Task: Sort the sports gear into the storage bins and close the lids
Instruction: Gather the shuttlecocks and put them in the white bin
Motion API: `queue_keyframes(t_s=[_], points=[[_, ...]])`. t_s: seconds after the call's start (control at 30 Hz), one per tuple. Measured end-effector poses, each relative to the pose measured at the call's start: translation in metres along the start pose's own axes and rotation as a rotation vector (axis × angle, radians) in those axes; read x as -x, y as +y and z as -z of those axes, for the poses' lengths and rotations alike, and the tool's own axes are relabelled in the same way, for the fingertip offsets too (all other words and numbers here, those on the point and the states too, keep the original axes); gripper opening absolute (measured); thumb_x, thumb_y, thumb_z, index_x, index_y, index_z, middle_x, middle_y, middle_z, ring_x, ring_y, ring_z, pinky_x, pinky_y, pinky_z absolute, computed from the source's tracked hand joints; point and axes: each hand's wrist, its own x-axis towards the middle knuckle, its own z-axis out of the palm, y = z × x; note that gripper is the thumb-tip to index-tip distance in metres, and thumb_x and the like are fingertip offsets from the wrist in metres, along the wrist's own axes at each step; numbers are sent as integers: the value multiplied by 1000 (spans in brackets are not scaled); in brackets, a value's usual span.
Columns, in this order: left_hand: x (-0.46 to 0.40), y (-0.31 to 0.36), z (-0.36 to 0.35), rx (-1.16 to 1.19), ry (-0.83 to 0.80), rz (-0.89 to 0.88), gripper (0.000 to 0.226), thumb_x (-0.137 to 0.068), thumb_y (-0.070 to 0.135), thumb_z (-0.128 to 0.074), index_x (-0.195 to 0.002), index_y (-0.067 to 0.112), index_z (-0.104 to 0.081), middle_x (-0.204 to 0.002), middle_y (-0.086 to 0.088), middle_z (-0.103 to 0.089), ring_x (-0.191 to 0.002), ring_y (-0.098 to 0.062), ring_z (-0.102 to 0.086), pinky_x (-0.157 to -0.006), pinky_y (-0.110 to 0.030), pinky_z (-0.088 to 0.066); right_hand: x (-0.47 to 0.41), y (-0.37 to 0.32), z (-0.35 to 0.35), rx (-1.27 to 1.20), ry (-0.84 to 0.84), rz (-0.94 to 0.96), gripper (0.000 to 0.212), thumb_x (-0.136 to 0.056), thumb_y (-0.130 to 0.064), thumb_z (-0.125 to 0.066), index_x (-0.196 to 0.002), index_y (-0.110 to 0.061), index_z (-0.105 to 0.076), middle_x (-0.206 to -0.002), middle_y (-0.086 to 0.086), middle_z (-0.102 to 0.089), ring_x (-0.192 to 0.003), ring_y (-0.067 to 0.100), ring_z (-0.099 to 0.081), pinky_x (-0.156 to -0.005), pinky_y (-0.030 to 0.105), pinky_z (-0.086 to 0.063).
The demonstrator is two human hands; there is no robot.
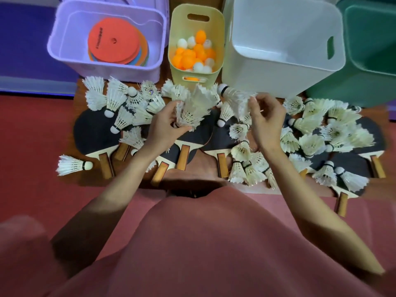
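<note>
shuttlecocks [113, 97] white feather skirts, frayed and rough, smooth rounded cork-like tips. paddles [96, 129] matt black rubber faces, pale wood edge, glossy varnished brown wood handles. balls [188, 56] smooth plastic, orange and white, slight sheen. lilac bin [64, 39], yellow bin [218, 39], white bin [278, 67], green bin [364, 82] all smooth plastic, soft satin finish. discs [113, 39] flat matt foam-like or rubbery. floor [32, 136] matt red, fine texture.

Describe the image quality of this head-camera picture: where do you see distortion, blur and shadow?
Head view: wide-angle bending bows the white bin and green bin outward; the lower left corner is a soft blur; the feathers in the left hand and right hand smear slightly; a dark shadow sits under the body's front edge; lighting is otherwise even.
</note>
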Motion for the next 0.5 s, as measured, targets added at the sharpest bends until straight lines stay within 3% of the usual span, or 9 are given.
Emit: queue_keyframes(t_s=[0.13, 0.27, 0.37, 0.5], points=[[-22, 19, -12, -22, -44, -50, 64, -69, 1, -81, -127, 8, -55, -107, 7, -65, -94, 14, -60, -84, -10, -47, -23, -2, 16, -7, -33, -39, 11, -90, -15, -56, -82, -14, -63, -68, -10, -57, -64, 6, -50, -62, 21, -41], [-46, 45, -24, -23, -69, -120, 60, -69, -1, -81, -124, 9, -57, -110, 4, -66, -95, 16, -59, -83, -5, -43, -56, -3, 29, 41, -221, -101, 19, -90, -12, -58, -79, 2, -65, -65, 10, -53, -57, 10, -43, -54, 23, -36], [-71, 64, -31, -59, -94, -163, 63, -69, 3, -82, -126, 7, -57, -111, 1, -67, -96, 7, -60, -84, -6, -44, -83, -10, 38, -9, -313, -184, 15, -89, -10, -62, -75, -6, -67, -63, 4, -53, -49, 0, -42, -50, 14, -34], [-111, 95, -38, -135, -97, -246, 58, -70, 12, -81, -124, 14, -58, -108, 8, -66, -93, -1, -62, -83, -17, -51, -126, -16, 48, -128, -198, -215, 10, -87, -6, -64, -78, -13, -65, -60, -5, -53, -46, -3, -44, -49, 12, -37]])
